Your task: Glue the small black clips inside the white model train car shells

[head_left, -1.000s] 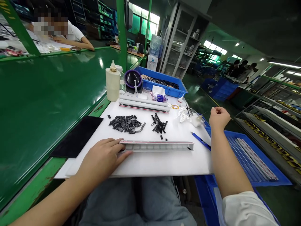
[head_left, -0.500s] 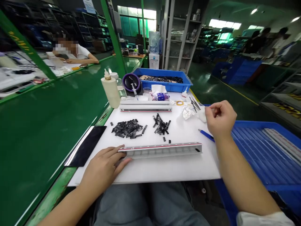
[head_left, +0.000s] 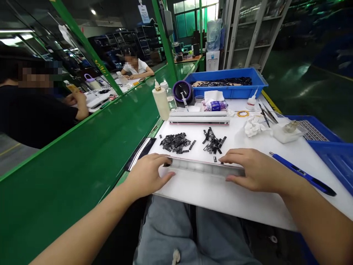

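A long white channel-shaped part (head_left: 198,168) with a thin red line lies across the near side of the white board. My left hand (head_left: 147,173) grips its left end between thumb and fingers. Around its right end, the thumb and fingers of my right hand (head_left: 252,169) are closed. Just beyond the part are two piles of small black pieces, a wider left pile (head_left: 176,142) and a smaller right pile (head_left: 213,141). Farther back, similar white parts (head_left: 199,119) lie side by side.
A blue pen-like tool (head_left: 303,173) lies right of my right hand. Crumpled tissue (head_left: 253,127), yellow tape (head_left: 243,113), tweezers (head_left: 266,114), a cream bottle (head_left: 160,101) and a blue bin (head_left: 226,84) stand farther back. Two people sit beyond the green partition.
My right hand has come down from the right onto the white part's right end. The view has turned left, bringing another person into sight. My left hand stays at the part's left end.
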Available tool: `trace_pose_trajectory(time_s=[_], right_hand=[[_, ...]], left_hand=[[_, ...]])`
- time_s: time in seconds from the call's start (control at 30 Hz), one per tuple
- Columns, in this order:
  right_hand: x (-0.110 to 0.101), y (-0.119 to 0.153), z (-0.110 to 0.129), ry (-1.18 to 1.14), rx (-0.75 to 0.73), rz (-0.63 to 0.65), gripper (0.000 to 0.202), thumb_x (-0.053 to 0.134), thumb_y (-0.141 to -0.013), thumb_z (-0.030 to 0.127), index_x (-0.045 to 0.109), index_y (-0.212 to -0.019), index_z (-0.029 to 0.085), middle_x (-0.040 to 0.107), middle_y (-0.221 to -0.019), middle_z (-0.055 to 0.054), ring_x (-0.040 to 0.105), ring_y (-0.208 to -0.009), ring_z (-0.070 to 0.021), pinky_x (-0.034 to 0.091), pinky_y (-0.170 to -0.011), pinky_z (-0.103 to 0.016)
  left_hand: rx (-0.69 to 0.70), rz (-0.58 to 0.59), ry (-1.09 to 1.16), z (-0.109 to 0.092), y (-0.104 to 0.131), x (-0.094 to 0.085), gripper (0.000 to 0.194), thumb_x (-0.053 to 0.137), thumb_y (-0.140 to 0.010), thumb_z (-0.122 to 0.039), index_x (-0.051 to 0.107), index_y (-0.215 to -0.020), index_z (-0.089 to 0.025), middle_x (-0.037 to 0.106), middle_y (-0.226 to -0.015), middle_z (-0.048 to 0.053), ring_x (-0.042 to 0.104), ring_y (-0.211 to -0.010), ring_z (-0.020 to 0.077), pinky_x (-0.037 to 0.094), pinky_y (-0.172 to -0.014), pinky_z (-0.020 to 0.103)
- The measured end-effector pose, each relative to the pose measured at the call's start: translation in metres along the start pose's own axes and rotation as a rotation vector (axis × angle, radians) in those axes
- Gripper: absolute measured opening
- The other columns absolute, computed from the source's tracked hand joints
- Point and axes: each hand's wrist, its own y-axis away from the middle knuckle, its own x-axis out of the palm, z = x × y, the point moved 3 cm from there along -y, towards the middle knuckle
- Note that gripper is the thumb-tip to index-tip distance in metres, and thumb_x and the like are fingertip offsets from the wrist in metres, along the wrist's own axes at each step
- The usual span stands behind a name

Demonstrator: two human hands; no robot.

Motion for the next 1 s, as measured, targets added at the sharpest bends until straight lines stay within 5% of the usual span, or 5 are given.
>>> trace_pose_trajectory(time_s=[0.27,1.0], right_hand=[[0.008,0.001,-0.005,-0.037,0.063,0.009,0.05,0.071,-0.081,0.031,0.061,-0.129,0.025,0.068,-0.122,-0.006,0.066,-0.107,-0.0267,0.055,-0.087,-0.039],[0.011,-0.005,-0.002,-0.093,0.089,0.073,0.045,0.069,-0.081,0.028,0.062,-0.125,0.023,0.067,-0.118,-0.006,0.063,-0.108,-0.0249,0.052,-0.093,-0.039]], left_hand=[[-0.054,0.032,-0.109,0.001,-0.014,-0.006,0.023,0.049,-0.077,-0.014,0.061,-0.094,-0.024,0.07,-0.095,0.002,0.066,-0.09,0.0242,0.048,-0.067,0.032],[-0.036,-0.066,-0.206,-0.003,-0.01,-0.001,0.016,0.05,-0.078,-0.01,0.06,-0.081,-0.022,0.069,-0.081,0.003,0.064,-0.077,0.0237,0.043,-0.063,0.031]])
